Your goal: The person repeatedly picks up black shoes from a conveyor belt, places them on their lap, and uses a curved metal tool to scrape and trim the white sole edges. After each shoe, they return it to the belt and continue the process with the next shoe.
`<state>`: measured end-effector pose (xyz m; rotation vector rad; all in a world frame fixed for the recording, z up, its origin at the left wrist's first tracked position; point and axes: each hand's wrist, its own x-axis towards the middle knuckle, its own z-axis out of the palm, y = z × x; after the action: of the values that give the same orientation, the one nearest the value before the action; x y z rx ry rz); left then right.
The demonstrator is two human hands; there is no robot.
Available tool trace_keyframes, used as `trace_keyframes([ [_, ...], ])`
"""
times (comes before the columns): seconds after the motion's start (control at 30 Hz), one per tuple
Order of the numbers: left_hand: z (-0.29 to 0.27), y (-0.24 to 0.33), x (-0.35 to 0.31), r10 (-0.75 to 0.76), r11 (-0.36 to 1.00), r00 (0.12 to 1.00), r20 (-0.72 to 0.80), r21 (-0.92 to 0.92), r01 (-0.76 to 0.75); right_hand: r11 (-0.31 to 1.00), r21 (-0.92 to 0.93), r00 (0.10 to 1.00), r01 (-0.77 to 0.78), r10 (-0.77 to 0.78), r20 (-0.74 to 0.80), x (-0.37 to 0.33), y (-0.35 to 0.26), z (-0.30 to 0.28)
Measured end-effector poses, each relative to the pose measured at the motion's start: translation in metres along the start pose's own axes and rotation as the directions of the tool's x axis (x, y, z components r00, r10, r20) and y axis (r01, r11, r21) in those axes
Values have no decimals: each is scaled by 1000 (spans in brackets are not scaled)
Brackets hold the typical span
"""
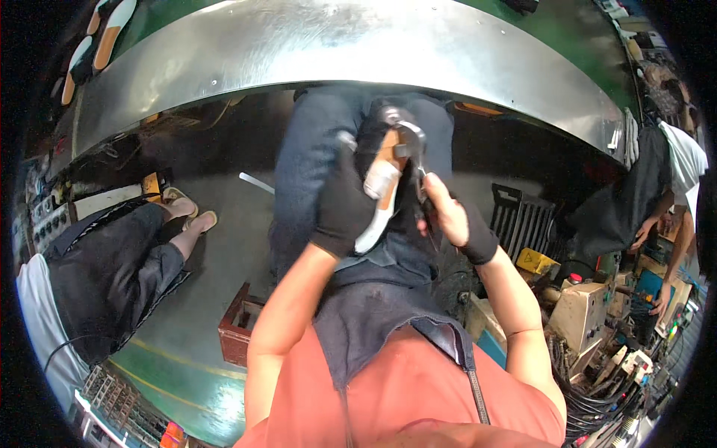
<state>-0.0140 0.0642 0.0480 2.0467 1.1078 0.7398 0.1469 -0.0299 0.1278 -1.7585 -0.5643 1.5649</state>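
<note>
A dark shoe [387, 196] rests sole up on my lap, its tan and white insole facing me. My left hand [345, 198], in a black fingerless glove with white wrapping on the thumb, is closed around the shoe's left side. In my right hand [450, 211], also gloved with bare fingertips, are pincers [415, 153] with a curved metal head. Their jaws are at the shoe's edge near its far end; motion blur hides whether they grip the material. Dark jeans and an apron [381, 306] lie beneath the work.
A shiny metal bench edge [358, 45] runs across just beyond my knees. More shoes [112, 37] lie on a green surface at far left. People sit at left [112, 276] and right [635, 187]. A brown stool [237, 328] stands left; machinery [579, 313] is at right.
</note>
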Motion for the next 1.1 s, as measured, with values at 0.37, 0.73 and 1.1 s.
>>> trace_keyframes([
  [0.37, 1, 8, -48, -146, 903, 979, 141, -386, 190, 674, -590, 879, 445, -203, 431, 3, -11, -56],
  [0.73, 2, -17, -23, -81, 873, 974, 211, -456, 172, 283, -850, 833, 444, -480, 276, 25, 26, -43],
  [1.1, -3, 32, 40, -404, 914, 850, 338, 195, 357, 257, -873, 908, 415, -176, 380, -23, -92, -57],
])
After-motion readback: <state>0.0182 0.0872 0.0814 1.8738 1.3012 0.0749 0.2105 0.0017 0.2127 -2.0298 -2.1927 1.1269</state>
